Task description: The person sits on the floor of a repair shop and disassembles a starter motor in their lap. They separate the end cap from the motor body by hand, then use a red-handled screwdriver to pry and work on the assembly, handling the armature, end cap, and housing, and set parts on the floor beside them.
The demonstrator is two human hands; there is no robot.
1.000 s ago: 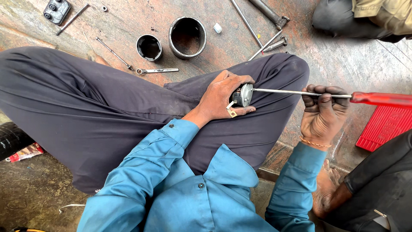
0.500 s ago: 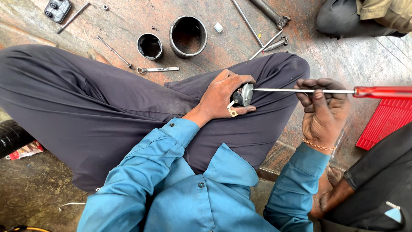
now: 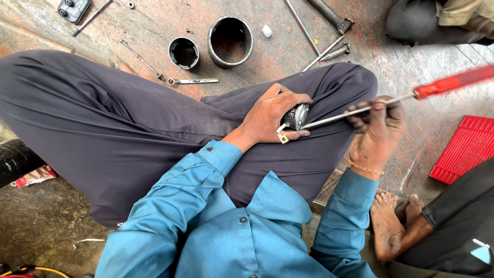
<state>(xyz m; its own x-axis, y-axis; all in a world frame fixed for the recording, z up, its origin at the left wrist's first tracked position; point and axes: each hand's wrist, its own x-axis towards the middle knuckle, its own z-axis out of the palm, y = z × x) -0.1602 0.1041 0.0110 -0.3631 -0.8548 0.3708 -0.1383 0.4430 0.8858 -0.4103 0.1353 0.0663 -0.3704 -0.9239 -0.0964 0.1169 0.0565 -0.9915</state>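
The left hand [image 3: 270, 116] holds a small round metal part [image 3: 297, 116] tight on the person's lap. The right hand [image 3: 377, 128] squeezes the thin shaft of a red-handled screwdriver [image 3: 360, 110], its tip touching the part.

A left hand [image 3: 272, 116] is resting on a crossed leg [image 3: 154, 123], holding a small metal part [image 3: 297, 116]. To its right, a right hand [image 3: 378, 128] is gripping a screwdriver [image 3: 401, 95] whose tip is touching that part. Beyond the leg, two metal rings [image 3: 230, 41] are lying side by side on the floor [image 3: 154, 25].
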